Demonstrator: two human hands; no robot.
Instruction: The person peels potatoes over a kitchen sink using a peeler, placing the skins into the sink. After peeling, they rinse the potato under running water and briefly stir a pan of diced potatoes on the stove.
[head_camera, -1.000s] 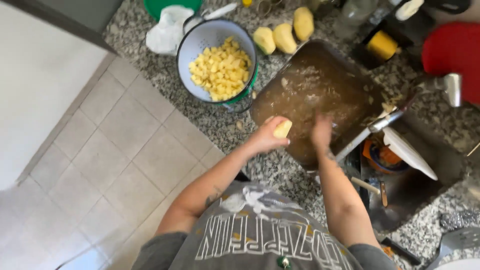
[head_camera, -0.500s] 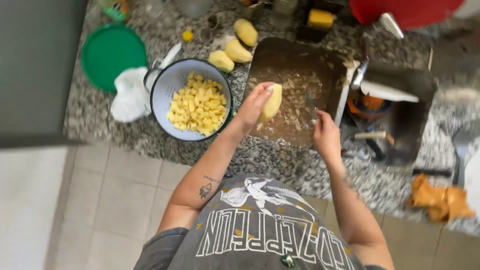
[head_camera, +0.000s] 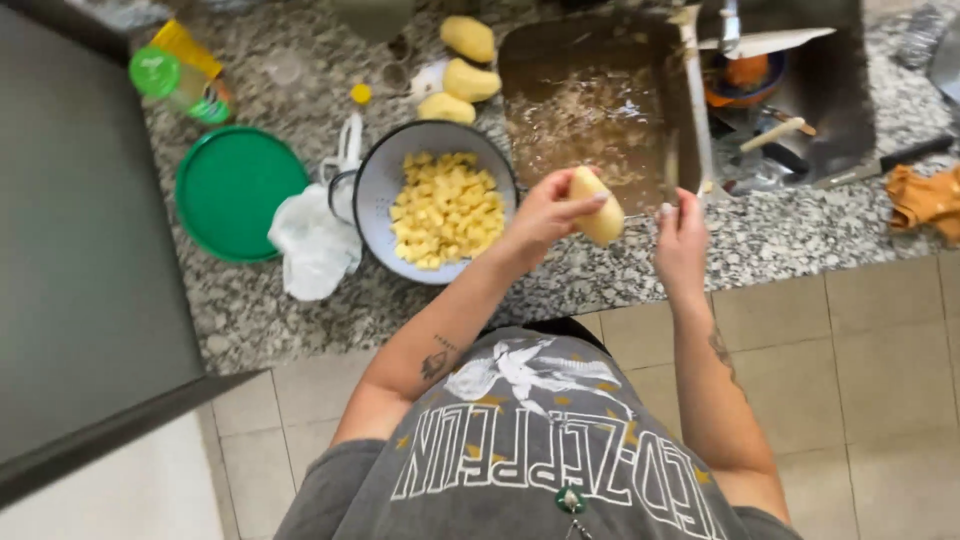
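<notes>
My left hand (head_camera: 543, 215) grips a peeled yellow potato (head_camera: 600, 208) above the front edge of the granite counter. My right hand (head_camera: 681, 238) is just right of it, fingers curled round a thin knife (head_camera: 671, 170) whose blade points away from me. Behind both hands lies a dark brown cutting board (head_camera: 600, 100) covered with wet scraps. To the left stands a white bowl (head_camera: 375, 190) full of diced potato (head_camera: 445, 208). Three more peeled potatoes (head_camera: 470, 80) lie behind the bowl.
A green round lid (head_camera: 235, 190), a crumpled white bag (head_camera: 315, 245) and a green-capped bottle (head_camera: 180, 78) are at the left. The sink (head_camera: 840, 90) holds pots and utensils. An orange cloth (head_camera: 925, 200) lies at the right; a dark cabinet (head_camera: 70, 260) stands at the far left.
My left hand has carried the potato off the board toward the counter's front edge. My right hand has closed in beside it. The view has swung right.
</notes>
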